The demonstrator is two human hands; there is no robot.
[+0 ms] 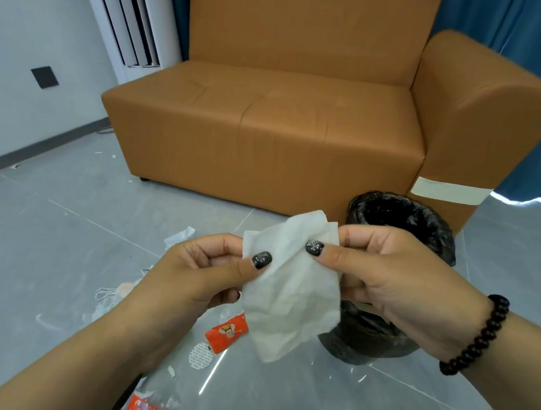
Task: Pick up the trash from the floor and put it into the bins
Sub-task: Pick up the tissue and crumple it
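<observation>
We hold a white tissue (289, 279) up in the air with both hands. Our left hand (194, 273) pinches its left edge between thumb and fingers, and our right hand (385, 277) pinches its top right corner the same way. The tissue hangs just in front of the bin (421, 221), which has a black bag in it and stands on the floor beside the brown sofa (268, 124).

We think the tissue is very light, soft and floppy (it sags and wrinkles below our thumbs). It will not break or slip, but it could float off to the side if we drop it from high up. A small pinch at an edge is enough, or we can scrunch it into a ball first.

More trash lies on the floor (52, 237), such as a red wrapper (225, 333) below the tissue.
</observation>
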